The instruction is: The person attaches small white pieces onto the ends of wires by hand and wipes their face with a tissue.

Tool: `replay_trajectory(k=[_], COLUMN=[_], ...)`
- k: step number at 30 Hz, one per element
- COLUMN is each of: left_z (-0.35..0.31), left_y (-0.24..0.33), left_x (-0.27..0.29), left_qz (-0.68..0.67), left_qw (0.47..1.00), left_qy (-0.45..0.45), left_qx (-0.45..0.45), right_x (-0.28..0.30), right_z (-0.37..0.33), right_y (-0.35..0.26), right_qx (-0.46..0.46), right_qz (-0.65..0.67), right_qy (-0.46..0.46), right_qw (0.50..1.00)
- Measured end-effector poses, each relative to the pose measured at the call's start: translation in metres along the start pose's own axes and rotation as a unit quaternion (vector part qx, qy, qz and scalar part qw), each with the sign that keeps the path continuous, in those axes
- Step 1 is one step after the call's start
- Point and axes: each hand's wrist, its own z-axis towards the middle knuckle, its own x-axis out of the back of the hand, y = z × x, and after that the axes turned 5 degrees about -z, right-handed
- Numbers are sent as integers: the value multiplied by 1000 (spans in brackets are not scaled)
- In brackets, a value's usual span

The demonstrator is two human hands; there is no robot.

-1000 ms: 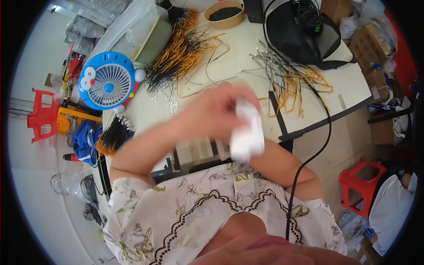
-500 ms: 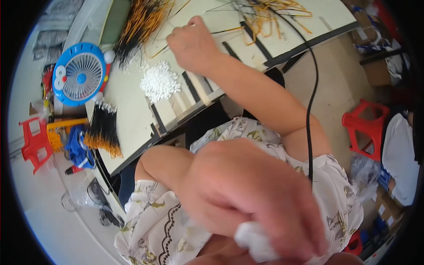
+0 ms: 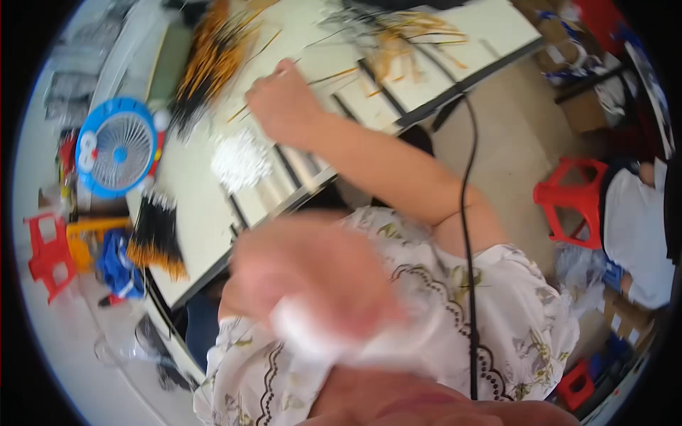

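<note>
My left hand (image 3: 320,266) is lifted close to the camera in front of my chest, smeared by motion. Its fingers are closed around a white crumpled tissue (image 3: 302,328). On the table rests my right hand (image 3: 284,106), its fingers curled in; whatever they may hold is hidden. Thin black and orange wires show on both sides of that fist. Just below it lies a heap of small white pieces (image 3: 241,160). A thick bunch of black wires with orange ends (image 3: 206,67) lies left of the fist, and looser wires (image 3: 408,46) spread to its right.
A blue fan (image 3: 119,149) stands at the table's left, above another wire bundle (image 3: 156,231) with white tips. A black cable (image 3: 469,213) hangs down in front of me. Red stools (image 3: 568,199) stand on the floor at both sides. Dark strips line the table's near edge (image 3: 341,106).
My left hand has moved left and up in the picture with the tissue, away from the lower edge. The whole view has shifted slightly; my right hand stays on the table.
</note>
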Motion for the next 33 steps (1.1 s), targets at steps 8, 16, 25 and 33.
replay_trajectory(k=[8, 16, 25, 33], left_z=[4, 25, 19, 23], left_y=[-63, -66, -56, -39], left_x=[-68, -99, -124, -127], left_qz=[183, 370, 566, 721], left_qw=[897, 834, 715, 565], left_qy=[403, 408, 404, 386], left_qx=[-5, 30, 77, 109], right_x=[26, -5, -7, -7], right_z=[4, -6, -5, -4], right_y=[3, 1, 4, 6], right_qx=[16, 21, 16, 12], right_qz=[19, 31, 29, 28], right_qy=[9, 100, 85, 71], right_qw=[1000, 994, 996, 997])
